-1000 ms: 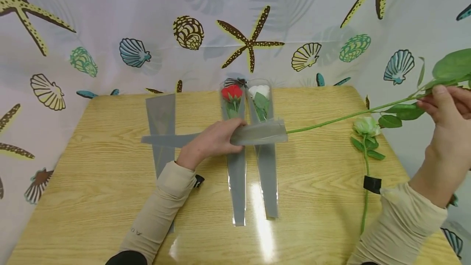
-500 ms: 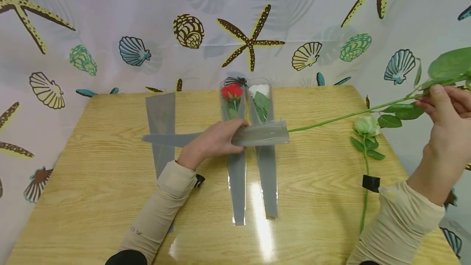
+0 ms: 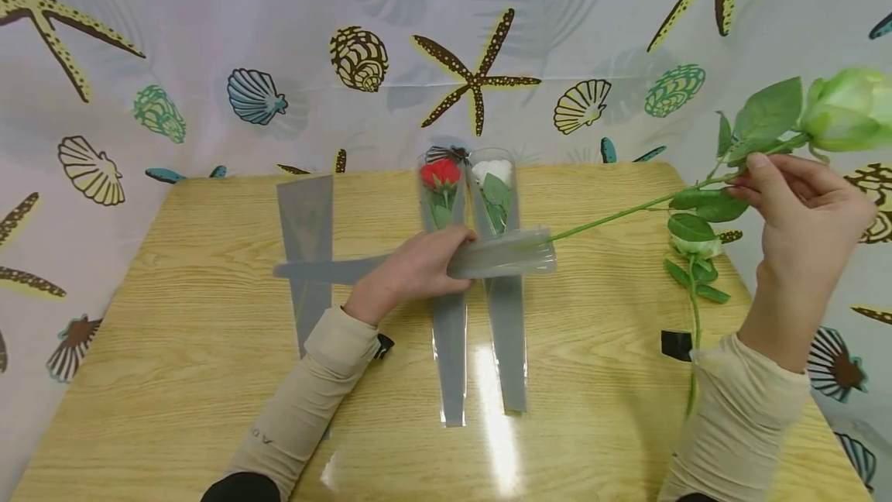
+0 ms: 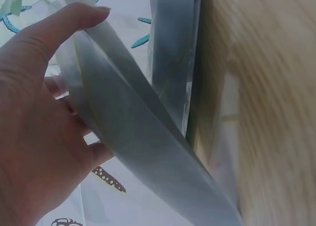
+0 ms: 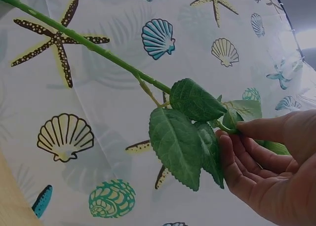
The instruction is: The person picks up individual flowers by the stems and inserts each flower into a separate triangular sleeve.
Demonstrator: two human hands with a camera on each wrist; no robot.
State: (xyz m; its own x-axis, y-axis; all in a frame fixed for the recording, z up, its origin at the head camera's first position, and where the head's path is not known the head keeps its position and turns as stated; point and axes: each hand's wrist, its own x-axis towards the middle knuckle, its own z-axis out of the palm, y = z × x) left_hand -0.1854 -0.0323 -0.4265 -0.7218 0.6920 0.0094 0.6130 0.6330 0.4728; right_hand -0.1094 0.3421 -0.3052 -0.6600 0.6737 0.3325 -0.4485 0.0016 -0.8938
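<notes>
My left hand (image 3: 418, 273) grips a grey, half-clear flower sleeve (image 3: 512, 252), held sideways above the table with its wide mouth to the right. In the left wrist view the thumb and fingers curl round the sleeve (image 4: 133, 122). My right hand (image 3: 801, 208) pinches the stem of a pale green rose (image 3: 846, 111) just below its bloom. The rose's stem (image 3: 613, 217) slants down leftward, its lower end inside the sleeve's mouth. In the right wrist view, thumb and fingertips hold the stem beside the leaves (image 5: 177, 137).
A sleeved red rose (image 3: 440, 175) and a sleeved white rose (image 3: 493, 173) lie side by side mid-table, partly under my left hand. Another grey sleeve (image 3: 305, 215) lies to the left. A second pale green rose (image 3: 693, 269) lies at the right. A patterned cloth (image 3: 293, 14) hangs behind.
My right hand has moved left with the rose, bringing its bloom into view and pushing the stem deeper into the sleeve. The left hand and sleeve have shifted slightly right.
</notes>
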